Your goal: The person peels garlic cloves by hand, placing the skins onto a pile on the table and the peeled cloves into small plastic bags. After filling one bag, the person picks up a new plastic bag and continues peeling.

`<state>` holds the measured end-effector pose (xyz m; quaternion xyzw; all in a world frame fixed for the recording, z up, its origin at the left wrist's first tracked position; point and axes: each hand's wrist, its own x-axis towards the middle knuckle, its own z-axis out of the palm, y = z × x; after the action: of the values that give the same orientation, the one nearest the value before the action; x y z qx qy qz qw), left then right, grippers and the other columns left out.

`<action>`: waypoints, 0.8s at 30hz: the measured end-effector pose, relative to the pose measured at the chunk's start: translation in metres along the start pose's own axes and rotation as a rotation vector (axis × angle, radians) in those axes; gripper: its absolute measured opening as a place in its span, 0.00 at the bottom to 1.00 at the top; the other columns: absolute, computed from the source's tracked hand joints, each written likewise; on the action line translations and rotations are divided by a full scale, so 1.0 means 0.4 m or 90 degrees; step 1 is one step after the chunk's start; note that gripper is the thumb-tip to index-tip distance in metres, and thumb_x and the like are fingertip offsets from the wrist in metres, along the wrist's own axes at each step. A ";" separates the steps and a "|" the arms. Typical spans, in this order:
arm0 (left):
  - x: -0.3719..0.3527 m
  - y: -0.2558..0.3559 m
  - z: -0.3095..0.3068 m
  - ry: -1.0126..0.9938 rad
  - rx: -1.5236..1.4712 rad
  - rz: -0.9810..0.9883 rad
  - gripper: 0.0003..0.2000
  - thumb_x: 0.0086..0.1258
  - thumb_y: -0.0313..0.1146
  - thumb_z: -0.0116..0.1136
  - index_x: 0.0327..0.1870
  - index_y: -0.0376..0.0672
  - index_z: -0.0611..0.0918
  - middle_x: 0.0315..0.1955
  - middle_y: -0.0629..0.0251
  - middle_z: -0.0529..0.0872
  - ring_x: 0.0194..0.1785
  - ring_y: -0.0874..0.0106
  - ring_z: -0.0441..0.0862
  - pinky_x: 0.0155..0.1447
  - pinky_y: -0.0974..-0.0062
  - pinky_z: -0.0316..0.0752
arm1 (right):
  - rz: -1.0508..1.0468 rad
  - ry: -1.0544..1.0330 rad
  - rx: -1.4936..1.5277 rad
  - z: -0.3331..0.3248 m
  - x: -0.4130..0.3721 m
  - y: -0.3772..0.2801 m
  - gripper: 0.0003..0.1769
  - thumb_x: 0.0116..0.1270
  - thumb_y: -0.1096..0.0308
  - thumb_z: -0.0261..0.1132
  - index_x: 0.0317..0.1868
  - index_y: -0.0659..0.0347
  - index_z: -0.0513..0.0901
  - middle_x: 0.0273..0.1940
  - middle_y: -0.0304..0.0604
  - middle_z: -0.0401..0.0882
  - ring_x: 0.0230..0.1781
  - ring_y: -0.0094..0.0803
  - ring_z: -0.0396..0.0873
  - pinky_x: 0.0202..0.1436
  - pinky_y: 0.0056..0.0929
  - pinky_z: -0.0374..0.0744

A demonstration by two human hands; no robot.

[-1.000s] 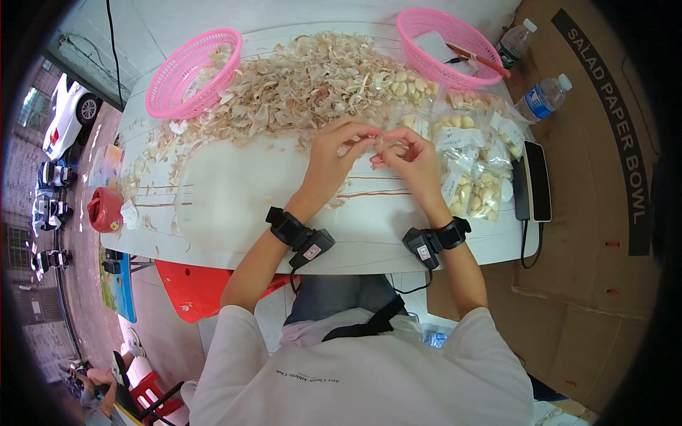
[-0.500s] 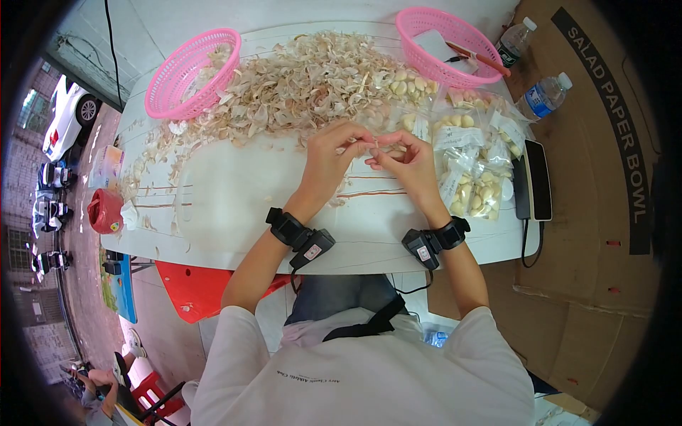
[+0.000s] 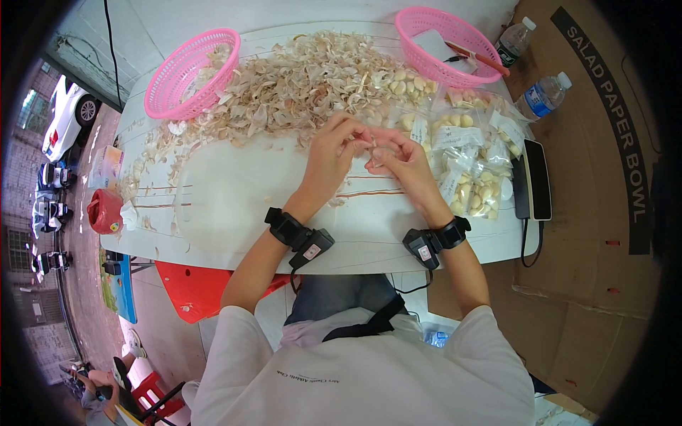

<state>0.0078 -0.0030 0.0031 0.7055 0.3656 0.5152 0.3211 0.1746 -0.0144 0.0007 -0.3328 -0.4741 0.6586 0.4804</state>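
Observation:
My left hand (image 3: 334, 153) is closed in a pinch above the front edge of a heap of garlic skins (image 3: 291, 85). Facing it, my right hand (image 3: 405, 160) has its thumb and fingers bent together, and the fingertips of both hands meet. Whatever small pale thing lies between them is mostly hidden by the fingers. Just right of my right hand lie clear bags of peeled garlic cloves (image 3: 479, 195) with white labels. A pile of loose peeled cloves (image 3: 412, 86) sits beyond the hands, beside the skins.
Two pink baskets stand at the back: the left basket (image 3: 158, 89) holds skins, the right basket (image 3: 406, 32) a pen and other items. At right are two bottles (image 3: 540, 96), a phone (image 3: 538, 181) with a cable, and a large cardboard box (image 3: 582, 142). A red container (image 3: 105, 211) is at left.
The right fingers have shifted slightly and curl a little differently at the meeting point. My left hand stays almost in place. The things on the table look the same.

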 end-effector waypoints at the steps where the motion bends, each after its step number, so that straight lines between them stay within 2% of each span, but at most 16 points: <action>1: 0.000 0.002 0.001 0.000 0.000 0.000 0.04 0.60 0.17 0.52 0.34 0.34 0.77 0.36 0.64 0.76 0.37 0.75 0.78 0.39 0.80 0.74 | 0.007 0.001 0.005 0.003 -0.002 -0.002 0.16 0.66 0.74 0.62 0.53 0.70 0.75 0.48 0.46 0.78 0.40 0.32 0.83 0.46 0.27 0.85; 3: 0.002 0.006 0.006 0.012 0.010 0.024 0.05 0.59 0.16 0.53 0.34 0.34 0.76 0.33 0.62 0.74 0.34 0.69 0.76 0.38 0.76 0.72 | 0.014 0.001 0.009 0.003 -0.003 -0.004 0.18 0.66 0.73 0.62 0.54 0.70 0.74 0.47 0.44 0.78 0.39 0.31 0.83 0.45 0.27 0.85; 4: 0.001 0.003 0.006 0.011 0.010 0.024 0.05 0.59 0.16 0.53 0.34 0.34 0.76 0.33 0.62 0.74 0.34 0.69 0.76 0.38 0.76 0.72 | 0.012 0.011 0.018 0.000 -0.004 -0.002 0.18 0.66 0.73 0.62 0.55 0.70 0.74 0.47 0.43 0.79 0.39 0.30 0.83 0.45 0.26 0.85; 6: 0.001 -0.004 0.004 -0.022 0.018 0.025 0.05 0.59 0.16 0.52 0.35 0.35 0.75 0.36 0.64 0.74 0.38 0.74 0.75 0.41 0.78 0.74 | 0.010 0.021 0.027 -0.012 -0.003 0.007 0.19 0.66 0.72 0.62 0.56 0.69 0.73 0.46 0.41 0.79 0.39 0.29 0.82 0.45 0.24 0.84; 8: -0.001 -0.002 0.002 -0.024 0.023 0.019 0.06 0.59 0.16 0.51 0.35 0.35 0.74 0.35 0.64 0.74 0.37 0.74 0.75 0.41 0.78 0.74 | -0.028 0.107 0.113 -0.031 0.001 0.018 0.19 0.67 0.71 0.62 0.56 0.69 0.74 0.46 0.41 0.79 0.39 0.26 0.82 0.43 0.21 0.83; 11: -0.001 0.001 0.002 -0.012 0.006 -0.017 0.05 0.61 0.16 0.50 0.35 0.35 0.75 0.35 0.63 0.75 0.37 0.75 0.76 0.41 0.79 0.74 | -0.069 0.177 0.131 -0.047 0.009 -0.009 0.18 0.67 0.71 0.62 0.55 0.68 0.74 0.47 0.43 0.79 0.39 0.25 0.82 0.42 0.19 0.82; 15: 0.001 -0.003 0.003 0.048 0.017 -0.079 0.04 0.66 0.19 0.52 0.38 0.34 0.79 0.38 0.64 0.78 0.38 0.77 0.78 0.40 0.80 0.77 | -0.070 0.176 0.118 -0.043 0.003 -0.013 0.16 0.68 0.72 0.61 0.54 0.68 0.74 0.47 0.44 0.80 0.39 0.26 0.82 0.43 0.19 0.82; 18: 0.005 -0.003 -0.003 0.070 0.030 -0.055 0.06 0.66 0.23 0.56 0.42 0.36 0.82 0.41 0.64 0.79 0.38 0.77 0.79 0.39 0.79 0.79 | -0.050 0.132 0.091 -0.044 0.001 -0.005 0.16 0.67 0.73 0.61 0.54 0.67 0.74 0.46 0.45 0.81 0.41 0.28 0.83 0.46 0.21 0.82; 24: 0.004 0.016 0.008 0.026 -0.035 -0.019 0.07 0.65 0.23 0.58 0.42 0.35 0.83 0.36 0.63 0.83 0.37 0.75 0.81 0.41 0.78 0.79 | -0.057 0.082 0.138 -0.042 0.009 0.009 0.14 0.67 0.74 0.61 0.52 0.68 0.75 0.44 0.48 0.82 0.44 0.34 0.83 0.50 0.25 0.82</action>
<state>0.0123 -0.0050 0.0083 0.6799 0.3684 0.5346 0.3408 0.1875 -0.0061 -0.0082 -0.2993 -0.3827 0.6609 0.5719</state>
